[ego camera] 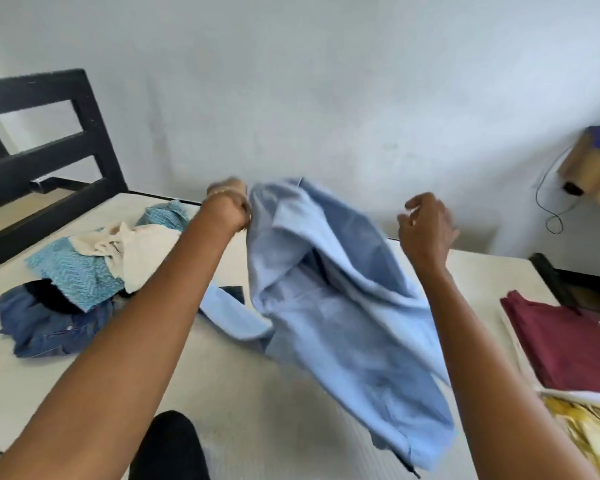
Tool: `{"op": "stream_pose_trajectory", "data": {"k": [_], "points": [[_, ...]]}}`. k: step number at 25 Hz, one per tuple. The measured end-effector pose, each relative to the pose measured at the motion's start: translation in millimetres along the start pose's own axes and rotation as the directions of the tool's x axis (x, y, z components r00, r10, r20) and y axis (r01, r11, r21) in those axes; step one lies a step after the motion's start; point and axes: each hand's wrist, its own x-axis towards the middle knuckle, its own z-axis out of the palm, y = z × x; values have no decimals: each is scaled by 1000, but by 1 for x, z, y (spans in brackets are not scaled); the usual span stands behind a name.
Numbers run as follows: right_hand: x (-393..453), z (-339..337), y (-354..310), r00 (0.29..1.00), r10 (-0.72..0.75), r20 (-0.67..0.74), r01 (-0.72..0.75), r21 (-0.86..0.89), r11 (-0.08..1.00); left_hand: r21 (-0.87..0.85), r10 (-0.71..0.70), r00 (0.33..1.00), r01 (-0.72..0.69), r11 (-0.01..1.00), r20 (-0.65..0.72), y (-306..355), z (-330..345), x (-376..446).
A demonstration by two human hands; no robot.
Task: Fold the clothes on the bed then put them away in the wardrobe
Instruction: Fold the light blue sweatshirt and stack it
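Observation:
A light blue shirt (340, 299) hangs in the air over the bed (222, 386), its lower part blurred. My left hand (227, 204) grips its upper edge at the left. My right hand (425, 225) is raised to the right of the shirt with fingers loosely curled, and it holds nothing. On the bed's left lies an unfolded pile: a teal patterned garment (75, 275), a cream garment (136, 251) and blue jeans (49, 323). A folded maroon garment (565, 341) lies at the right, on a stack with a yellow patterned cloth (582, 427) below it.
A black headboard (45, 147) stands at the far left. The white wall (309, 81) runs behind the bed. A cardboard box (596, 164) with a black cable is at the far right. A dark-clothed knee (170, 445) shows at the bottom edge.

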Motion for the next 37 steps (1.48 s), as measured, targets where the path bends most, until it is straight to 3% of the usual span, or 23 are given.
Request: {"op": "stream_pose_trajectory", "data": {"k": [1, 3, 4, 6, 7, 8, 9, 12, 13, 15, 17, 18, 19, 21, 22, 24, 27, 28, 29, 31, 33, 35, 37], "points": [[-16, 6, 23, 998, 23, 60, -24, 21, 999, 53, -52, 998, 50, 997, 47, -36, 25, -2], [-67, 23, 75, 925, 53, 376, -52, -12, 999, 95, -220, 974, 214, 972, 58, -107, 74, -18], [-97, 33, 100, 829, 49, 558, -27, -48, 998, 203, -248, 963, 222, 954, 110, -137, 92, -36], [-159, 50, 141, 567, 127, 814, -24, -137, 990, 370, -208, 917, 73, 926, 339, -193, 125, -75], [-189, 55, 153, 456, 180, 871, -10, -198, 980, 405, -191, 878, -3, 914, 439, -216, 139, -95], [-215, 60, 160, 401, 228, 887, 8, -252, 968, 431, -226, 833, -17, 902, 505, -235, 149, -121], [-238, 66, 166, 414, 273, 868, 38, -316, 948, 447, -271, 804, 8, 894, 529, -255, 157, -143], [-274, 78, 159, 619, 378, 689, 107, -550, 828, 304, -416, 780, 300, 904, 468, -277, 175, -187], [-273, 80, 154, 655, 380, 653, 91, -568, 818, 235, -421, 784, 350, 907, 457, -275, 178, -191], [-256, 80, 147, 603, 418, 680, -141, -425, 894, 104, -366, 821, 358, 928, 437, -258, 184, -189], [-245, 79, 128, 437, 304, 846, -327, -165, 930, -37, -382, 806, 444, 895, 452, -234, 187, -179], [-244, 80, 118, 411, 209, 888, -308, -81, 948, -54, -408, 781, 488, 871, 473, -224, 190, -175], [-246, 84, 110, 448, 163, 879, -257, -49, 965, -19, -434, 754, 508, 861, 493, -220, 194, -171], [-246, 95, 111, 639, 206, 741, -164, -130, 978, 83, -442, 747, 466, 881, 497, -220, 199, -169], [-242, 98, 119, 661, 273, 699, -131, -251, 959, 80, -427, 758, 449, 890, 494, -218, 195, -172], [-227, 102, 129, 621, 250, 743, 79, -377, 923, 42, -359, 787, 392, 919, 501, -219, 177, -175], [-209, 120, 122, 495, 49, 868, 437, -298, 849, 59, -315, 828, 326, 944, 464, -239, 157, -168], [-205, 126, 113, 509, 28, 860, 428, -281, 859, 44, -318, 845, 332, 942, 430, -247, 151, -163], [-198, 129, 103, 593, 26, 805, 336, -276, 900, 54, -318, 858, 324, 944, 404, -254, 148, -157], [-175, 127, 86, 762, 76, 643, 12, -131, 991, 136, -274, 886, 240, 961, 374, -256, 143, -149], [-142, 106, 52, 834, -13, 551, -124, 210, 970, 243, -180, 933, 104, 964, 312, -243, 142, -138], [-111, 80, 3, 840, -229, 491, -58, 501, 863, 238, -29, 978, -22, 971, 208, -218, 146, -128], [-87, 61, -49, 748, -462, 476, -12, 706, 708, 0, 121, 986, -122, 993, 111, -187, 148, -113]]}}
